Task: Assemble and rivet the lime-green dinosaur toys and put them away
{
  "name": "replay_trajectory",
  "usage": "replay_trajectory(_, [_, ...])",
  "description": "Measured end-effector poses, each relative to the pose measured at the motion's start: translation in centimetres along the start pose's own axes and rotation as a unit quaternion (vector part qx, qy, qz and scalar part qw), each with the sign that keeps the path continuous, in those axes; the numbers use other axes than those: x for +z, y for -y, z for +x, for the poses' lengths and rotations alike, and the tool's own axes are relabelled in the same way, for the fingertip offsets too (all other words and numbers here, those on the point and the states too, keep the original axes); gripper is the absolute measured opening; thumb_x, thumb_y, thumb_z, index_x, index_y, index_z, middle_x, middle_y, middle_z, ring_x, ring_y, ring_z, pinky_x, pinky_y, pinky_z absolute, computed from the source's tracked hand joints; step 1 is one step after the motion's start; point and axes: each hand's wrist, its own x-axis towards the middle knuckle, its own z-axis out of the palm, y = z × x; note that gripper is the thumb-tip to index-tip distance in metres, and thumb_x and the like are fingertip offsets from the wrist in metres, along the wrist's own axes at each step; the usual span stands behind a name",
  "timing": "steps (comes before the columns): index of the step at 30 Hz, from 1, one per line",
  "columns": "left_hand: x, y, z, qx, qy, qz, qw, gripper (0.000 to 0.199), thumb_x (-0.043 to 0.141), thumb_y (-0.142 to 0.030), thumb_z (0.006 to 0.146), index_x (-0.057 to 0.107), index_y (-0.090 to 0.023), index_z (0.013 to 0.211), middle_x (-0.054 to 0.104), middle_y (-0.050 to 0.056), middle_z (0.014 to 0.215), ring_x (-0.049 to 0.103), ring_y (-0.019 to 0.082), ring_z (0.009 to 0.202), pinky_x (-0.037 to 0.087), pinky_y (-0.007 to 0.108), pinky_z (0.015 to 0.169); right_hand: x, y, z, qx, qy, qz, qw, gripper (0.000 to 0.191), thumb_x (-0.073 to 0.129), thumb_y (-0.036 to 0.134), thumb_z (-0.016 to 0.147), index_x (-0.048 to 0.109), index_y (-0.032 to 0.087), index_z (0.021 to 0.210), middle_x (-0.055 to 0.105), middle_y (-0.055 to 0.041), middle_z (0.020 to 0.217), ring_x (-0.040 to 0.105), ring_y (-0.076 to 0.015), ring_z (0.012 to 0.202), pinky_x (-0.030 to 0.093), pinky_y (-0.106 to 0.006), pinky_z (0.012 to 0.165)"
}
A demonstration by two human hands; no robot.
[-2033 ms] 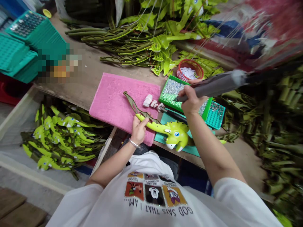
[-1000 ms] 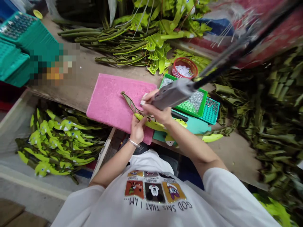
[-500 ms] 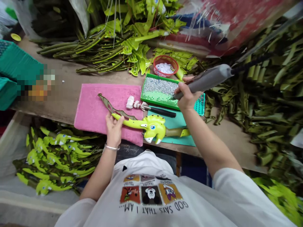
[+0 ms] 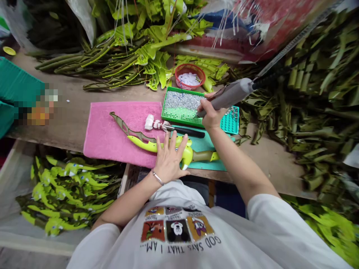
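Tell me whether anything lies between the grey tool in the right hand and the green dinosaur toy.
Yes: a black-handled tool lies along the near edge of the green stud tray, just above the green dinosaur toy. The grey tool in the right hand has its tip over that tray.

A rough wooden workbench [image 4: 67, 91] runs across the view, with teal plastic trays [image 4: 17, 80] stacked at its far left and a red-and-blue sheet [image 4: 252, 37] hanging behind it. Heaps of olive-green moulded pieces [image 4: 316, 93] cover the bench's right side, and a white-lined bin [image 4: 17, 194] sits below it, just above a grey floor [image 4: 28, 261].
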Motion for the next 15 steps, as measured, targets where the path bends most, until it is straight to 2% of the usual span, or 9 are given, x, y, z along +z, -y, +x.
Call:
replay_trajectory(3, [-0.7,0.1,0.3,-0.002,0.020,0.033,0.999,0.123,0.084,-0.055,0.061,0.021,-0.019,0.159,0.025,0.025,0.161,0.025,0.047,0.147,0.007,0.069,0.117,-0.1,-0.4,0.1,0.002,0.023,0.013,1.000,0.037,0.079,0.051,0.064,0.058,0.021,0.074,0.049,0.0094,0.046,0.048,-0.0089,0.037,0.041,-0.024,0.042])
replay_trajectory(7, [-1.3,1.0,-0.1,0.018,0.019,0.039,0.999,0.119,0.081,-0.052,0.062,0.024,-0.013,0.158,0.030,0.026,0.157,0.035,0.046,0.140,0.017,0.062,0.117,0.1,0.5,0.5,-0.025,0.027,0.015,0.999,0.037,0.079,0.051,0.065,0.060,0.022,0.077,0.049,0.0102,0.046,0.048,-0.0087,0.037,0.041,-0.024,0.041])
replay_trajectory(11, [-1.5,2.1,-0.7,0.042,0.017,0.039,0.998,0.115,0.083,-0.051,0.059,0.032,-0.014,0.155,0.028,0.026,0.157,0.035,0.045,0.138,0.022,0.058,0.116,-0.1,4.9,-0.8,-0.064,0.023,0.055,0.996,0.032,0.078,0.047,0.070,0.061,0.025,0.083,0.050,0.0106,0.048,0.050,-0.0097,0.038,0.042,-0.025,0.042])
replay_trajectory(15, [-1.5,2.4,-0.9,0.045,0.020,0.041,0.998,0.108,0.082,-0.047,0.062,0.033,-0.019,0.154,0.025,0.024,0.159,0.033,0.046,0.138,0.024,0.058,0.112,-1.1,9.9,-5.1,-0.038,0.095,0.097,0.990,0.023,0.078,0.040,0.074,0.063,0.025,0.085,0.051,0.0098,0.047,0.047,-0.0101,0.036,0.042,-0.025,0.040])
